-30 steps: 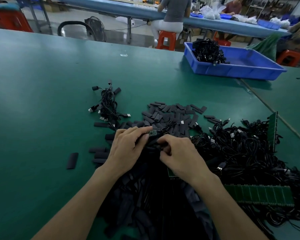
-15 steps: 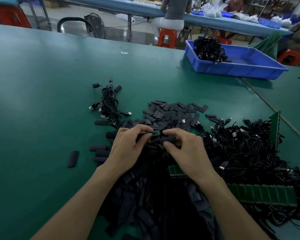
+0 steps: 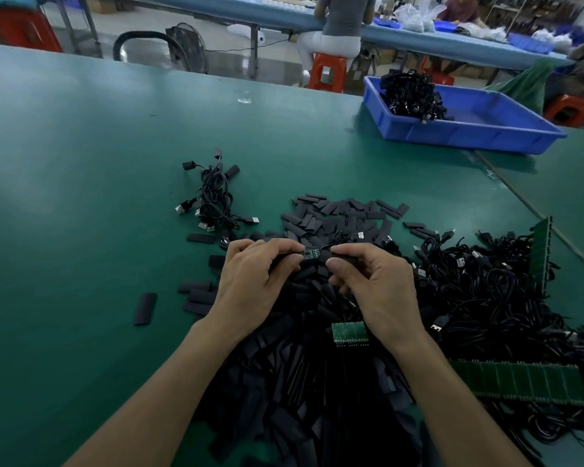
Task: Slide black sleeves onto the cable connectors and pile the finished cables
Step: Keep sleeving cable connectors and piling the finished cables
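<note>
Having risen off the sleeve heap [image 3: 317, 416], now pinching connector [image 3: 311, 253] in left hand [image 3: 250, 278], black sleeve [image 3: 344, 257] in right hand [image 3: 378, 294], ends meeting; ready to slide on.

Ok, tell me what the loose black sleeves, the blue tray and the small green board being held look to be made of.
Loose black sleeves: thin, matte, flattened tubing that lies flat without shine, probably flexible plastic or rubber.
Blue tray: moulded hard plastic, with smooth, slightly glossy walls.
Small green board: apparently a printed circuit board, a rigid green laminate with tiny dark parts.
</note>
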